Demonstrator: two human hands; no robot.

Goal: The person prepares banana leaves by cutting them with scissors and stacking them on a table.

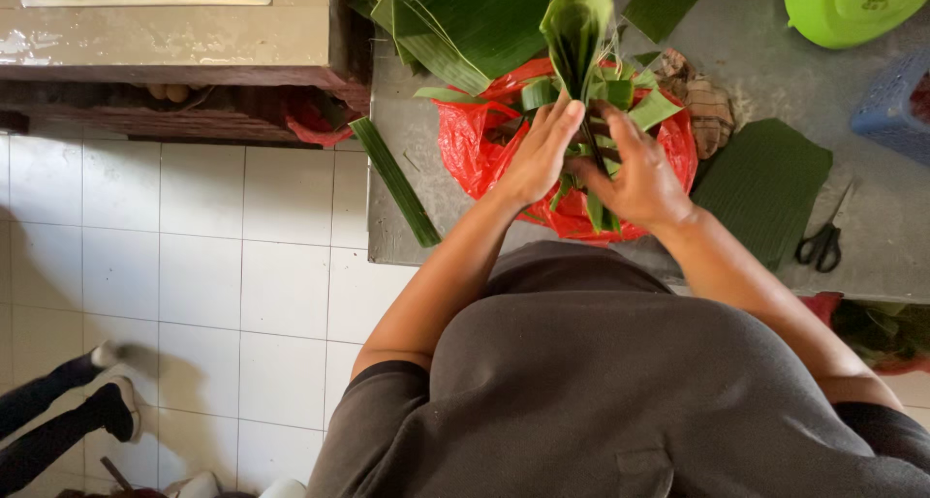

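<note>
My left hand (pixel 539 154) and my right hand (pixel 639 173) both grip a bundle of folded green leaf strips (pixel 579 43), held upright over a red plastic bag (pixel 470 144) on the grey table (pixel 407 120). The left hand's fingers press the bundle's left side. On the right side, my right hand's fingers wrap the strips lower down. Loose strip ends stick out around both hands.
A pile of long green leaves (pixel 475 18) lies at the table's back. A cut leaf piece (pixel 765 183) and black scissors (pixel 823 244) lie at the right. A lime green tub (pixel 852 4) and blue basket (pixel 896 101) stand far right. Another person's feet (pixel 107 401) are on the white tiles.
</note>
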